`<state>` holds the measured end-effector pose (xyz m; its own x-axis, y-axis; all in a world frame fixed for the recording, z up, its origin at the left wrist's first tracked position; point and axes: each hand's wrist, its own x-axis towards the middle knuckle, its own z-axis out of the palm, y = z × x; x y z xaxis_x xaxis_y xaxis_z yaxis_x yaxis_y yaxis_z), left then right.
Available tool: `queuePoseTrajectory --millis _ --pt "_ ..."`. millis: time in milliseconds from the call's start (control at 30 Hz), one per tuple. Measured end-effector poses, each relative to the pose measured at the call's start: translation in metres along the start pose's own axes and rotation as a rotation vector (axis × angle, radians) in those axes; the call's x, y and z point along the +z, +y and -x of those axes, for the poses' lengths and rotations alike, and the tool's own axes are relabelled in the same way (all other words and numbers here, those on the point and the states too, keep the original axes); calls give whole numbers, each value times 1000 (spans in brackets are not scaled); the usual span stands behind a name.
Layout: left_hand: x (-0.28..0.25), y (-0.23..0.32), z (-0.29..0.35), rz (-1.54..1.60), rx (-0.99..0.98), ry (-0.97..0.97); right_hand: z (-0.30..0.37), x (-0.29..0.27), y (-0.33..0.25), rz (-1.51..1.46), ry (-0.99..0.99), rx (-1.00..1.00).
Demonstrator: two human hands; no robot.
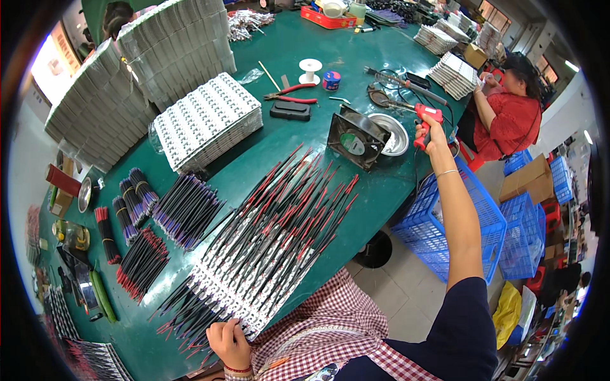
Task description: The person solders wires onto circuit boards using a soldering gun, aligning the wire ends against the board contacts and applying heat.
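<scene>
My right hand (433, 138) grips a red soldering gun (429, 117) by its handle, at the right side of the table. Its metal tip points left, close to a small dark round dish (377, 96). My left hand (227, 343) has its fingers curled at the near corner of a white circuit board panel (267, 306) and holds its edge. Many black wires (273, 219) with red ones among them lie in rows over the panel, their far ends spread loose. A small black fan (351, 141) and a silver metal bowl (395, 134) stand below the gun.
White panels (206, 124) are stacked behind, with taller stacks (175, 51) beyond. Wire bundles (187, 209) lie at left. Pliers (292, 95), a black case (290, 111) and a white spool (310, 71) sit mid-table. Blue crates (438, 235) stand right; a person in red (511, 120) sits beyond.
</scene>
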<state>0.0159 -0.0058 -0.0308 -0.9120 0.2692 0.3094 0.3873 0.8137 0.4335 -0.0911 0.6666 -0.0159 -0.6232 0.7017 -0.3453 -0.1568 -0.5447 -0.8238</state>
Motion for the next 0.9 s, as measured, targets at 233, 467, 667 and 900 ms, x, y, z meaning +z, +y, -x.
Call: queuePoseTrajectory --millis 233,467,667,900 --pt "-4 -1 2 27 -25 -4 7 6 -3 72 2 -29" --pt "-5 0 1 43 -25 -14 10 10 -3 100 31 -55" --pt "-6 1 -2 63 -14 -18 8 11 -6 113 38 -57" --pt "-5 2 1 88 -1 45 19 27 -4 173 34 -101"
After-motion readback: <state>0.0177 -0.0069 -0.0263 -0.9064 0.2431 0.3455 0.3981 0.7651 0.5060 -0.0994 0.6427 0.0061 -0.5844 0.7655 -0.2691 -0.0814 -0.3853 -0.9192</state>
